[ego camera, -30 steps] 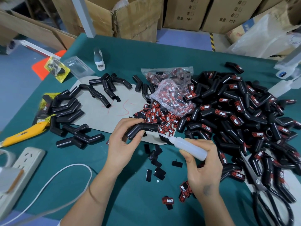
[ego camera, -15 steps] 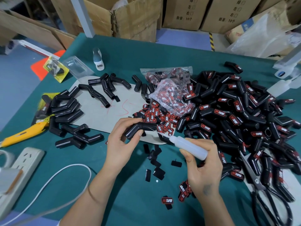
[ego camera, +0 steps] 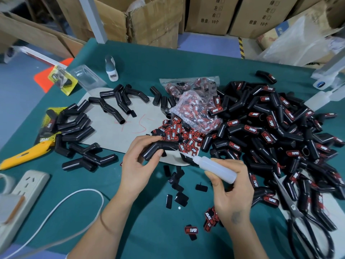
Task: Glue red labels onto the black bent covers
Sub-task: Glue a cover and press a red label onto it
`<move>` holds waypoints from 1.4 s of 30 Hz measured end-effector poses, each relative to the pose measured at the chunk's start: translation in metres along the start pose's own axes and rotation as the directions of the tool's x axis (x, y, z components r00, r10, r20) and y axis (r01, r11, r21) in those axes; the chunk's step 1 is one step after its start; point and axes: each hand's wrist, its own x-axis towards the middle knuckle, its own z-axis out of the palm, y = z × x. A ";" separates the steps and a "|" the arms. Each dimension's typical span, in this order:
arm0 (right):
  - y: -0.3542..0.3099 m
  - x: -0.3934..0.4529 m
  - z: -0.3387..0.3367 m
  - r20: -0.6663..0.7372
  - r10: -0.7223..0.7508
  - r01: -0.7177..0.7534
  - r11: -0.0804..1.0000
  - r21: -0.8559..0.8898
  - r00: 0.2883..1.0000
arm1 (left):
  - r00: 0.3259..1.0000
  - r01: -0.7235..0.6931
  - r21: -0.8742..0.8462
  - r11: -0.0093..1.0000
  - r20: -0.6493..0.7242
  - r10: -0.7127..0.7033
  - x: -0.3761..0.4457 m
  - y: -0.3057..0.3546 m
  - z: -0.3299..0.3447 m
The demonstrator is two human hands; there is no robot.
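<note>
A green surface (ego camera: 186, 68) is carrying everything, with cardboard boxes (ego camera: 149, 19) standing beyond its far edge. The big heap of labelled black covers (ego camera: 280, 131) is spreading over the right side, and a smaller group of bare covers (ego camera: 74, 128) is lying on the left around a grey card sheet (ego camera: 115, 128). A clear bag of red labels (ego camera: 194, 109) is sitting between them, loose labels (ego camera: 179, 135) spilling just below it. Black-handled scissors (ego camera: 298, 212) are lying at the right. The left hand (ego camera: 136, 165) is gripping one bent cover (ego camera: 158, 148) above the card's near edge. The right hand (ego camera: 231, 191) is curling round a glue bottle (ego camera: 216, 169), its nozzle pointing at that cover's right end.
</note>
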 end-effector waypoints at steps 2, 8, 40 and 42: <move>-0.001 0.000 0.000 0.010 -0.008 0.008 1.000 -0.001 1.000 | 1.000 -0.002 0.000 1.000 0.002 0.002 0.000 0.000 0.000; 0.000 0.001 0.000 0.001 -0.005 0.005 1.000 0.001 1.000 | 1.000 0.001 0.007 1.000 -0.007 -0.001 0.000 0.001 0.000; 0.001 0.001 0.002 0.004 -0.019 0.019 1.000 0.000 1.000 | 1.000 -0.030 0.032 0.999 -0.002 0.030 0.000 -0.005 0.000; 0.001 0.001 0.001 0.005 -0.021 0.021 1.000 0.000 1.000 | 1.000 -0.026 0.032 0.999 -0.005 0.026 0.000 -0.004 0.000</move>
